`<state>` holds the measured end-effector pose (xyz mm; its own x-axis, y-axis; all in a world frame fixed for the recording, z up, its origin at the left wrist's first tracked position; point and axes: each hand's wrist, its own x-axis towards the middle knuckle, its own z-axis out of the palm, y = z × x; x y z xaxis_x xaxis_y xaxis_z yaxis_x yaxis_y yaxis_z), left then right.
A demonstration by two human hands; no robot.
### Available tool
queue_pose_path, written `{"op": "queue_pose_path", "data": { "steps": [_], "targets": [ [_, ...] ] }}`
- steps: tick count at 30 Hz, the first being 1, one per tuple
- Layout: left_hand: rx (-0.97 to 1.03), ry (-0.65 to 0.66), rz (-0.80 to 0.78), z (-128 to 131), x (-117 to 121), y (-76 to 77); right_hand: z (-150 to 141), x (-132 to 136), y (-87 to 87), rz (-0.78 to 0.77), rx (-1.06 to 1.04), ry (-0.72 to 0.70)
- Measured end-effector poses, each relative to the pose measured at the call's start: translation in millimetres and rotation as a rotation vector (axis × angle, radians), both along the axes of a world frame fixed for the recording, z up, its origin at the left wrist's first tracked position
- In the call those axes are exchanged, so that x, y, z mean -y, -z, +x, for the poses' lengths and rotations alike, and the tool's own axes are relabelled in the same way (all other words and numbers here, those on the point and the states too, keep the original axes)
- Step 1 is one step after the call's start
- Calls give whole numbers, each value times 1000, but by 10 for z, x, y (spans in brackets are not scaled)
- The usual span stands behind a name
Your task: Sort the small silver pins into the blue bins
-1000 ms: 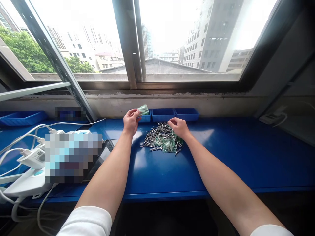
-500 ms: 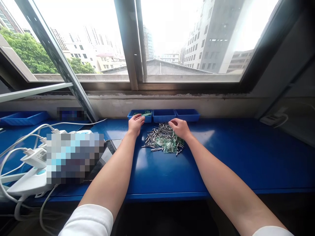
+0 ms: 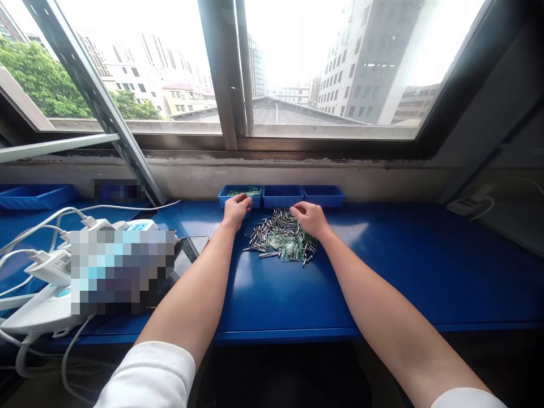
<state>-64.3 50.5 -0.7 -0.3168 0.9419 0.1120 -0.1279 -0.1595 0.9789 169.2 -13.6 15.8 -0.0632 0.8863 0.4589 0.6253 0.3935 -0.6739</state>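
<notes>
My left hand (image 3: 237, 211) is just in front of the left blue bin (image 3: 221, 199), its fingers loosely apart with nothing visible in them. Green packets (image 3: 254, 191) lie inside that bin. Over the right side of a heap of thin dark metal pins (image 3: 272, 226), my right hand (image 3: 311, 219) has thumb and fingers pinched together; whatever they hold is hidden. Clear-and-green small packets (image 3: 292, 249) rest on the front of the heap, and part of the heap lies under my right hand.
Two more blue bins (image 3: 283, 187) (image 3: 323, 188) stand in the row by the wall. To the left are a white power strip (image 3: 36, 311) with plugs and cables, a blurred-out object and a dark flat device (image 3: 189, 252). A metal shelf post (image 3: 123, 150) rises behind.
My left hand has drawn slightly back from over the left bin, and its fingers have lowered. My right hand stays over the heap. The whole view has shifted a little.
</notes>
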Motion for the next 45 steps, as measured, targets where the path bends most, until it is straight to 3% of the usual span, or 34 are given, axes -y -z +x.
{"op": "queue_pose_path", "data": {
  "steps": [5, 9, 13, 21, 28, 31, 34, 39, 45],
  "targets": [
    [6, -132, 54, -8, -14, -25, -1, -7, 12, 5, -4, -3],
    [-18, -347, 101, -66, -28, -48, 3, -12, 22, 6, 2, -5],
    [-10, -511, 39, -144, -40, -50, 3, -15, 29, 2, -5, -8],
    [322, -437, -65, -121, 20, -128, 0, -11, 20, -3, -2, 0],
    [255, -400, -161, -138, 66, -189, 11, -8, 18, 0, -5, 0],
    [25, -478, -147, -163, 132, -202, 23, -19, 26, 9, -6, 22],
    [-439, -592, -47, -163, 196, -226, 27, -27, 32, 10, -7, 50],
    [-1104, -387, 40, -135, 173, -279, 26, -25, 32, 2, -16, 69],
    [-1398, -267, 15, -249, 9, -230, 32, -21, 28, -10, -13, 67]
  ]
}}
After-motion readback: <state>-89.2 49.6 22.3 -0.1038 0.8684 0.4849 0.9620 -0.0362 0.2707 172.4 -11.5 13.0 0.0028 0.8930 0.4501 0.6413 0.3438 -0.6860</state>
